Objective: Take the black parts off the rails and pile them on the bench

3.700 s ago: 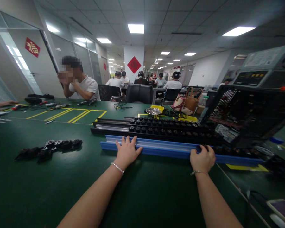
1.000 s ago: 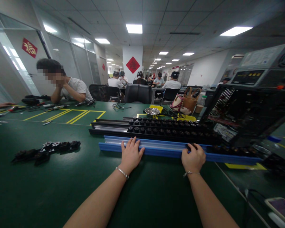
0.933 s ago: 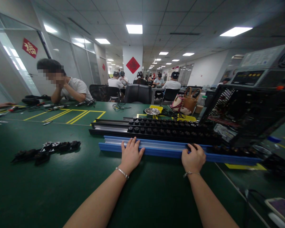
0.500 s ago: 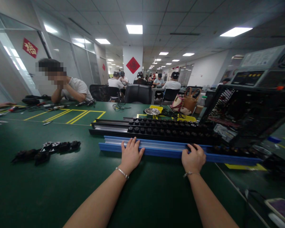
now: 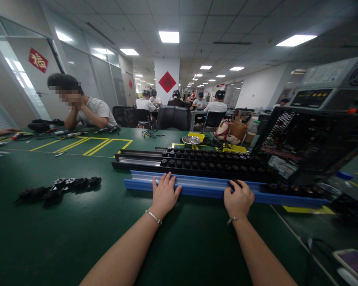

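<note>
A long blue channel rail (image 5: 199, 190) lies across the green table in front of me. My left hand (image 5: 164, 194) rests on its left part with the fingers spread over the channel. My right hand (image 5: 239, 198) is closed over the rail further right, fingers curled into the channel. A small black part (image 5: 232, 184) shows at its fingertips, mostly hidden. Several black parts (image 5: 286, 188) sit in the rail's right end. Just behind lie black rails (image 5: 137, 161) with rows of round-topped black parts (image 5: 193, 165) in them.
Loose black parts (image 5: 74, 183) lie at left. An open computer case (image 5: 313, 139) stands at right, near a phone (image 5: 353, 260). A metal bowl (image 5: 191, 140) and yellow trays (image 5: 235, 148) are behind the rails. A person (image 5: 92, 113) sits across the table.
My right hand has slid a little to the left along the blue rail, with the small black part at its fingertips. The left hand and the rail stay in place.
</note>
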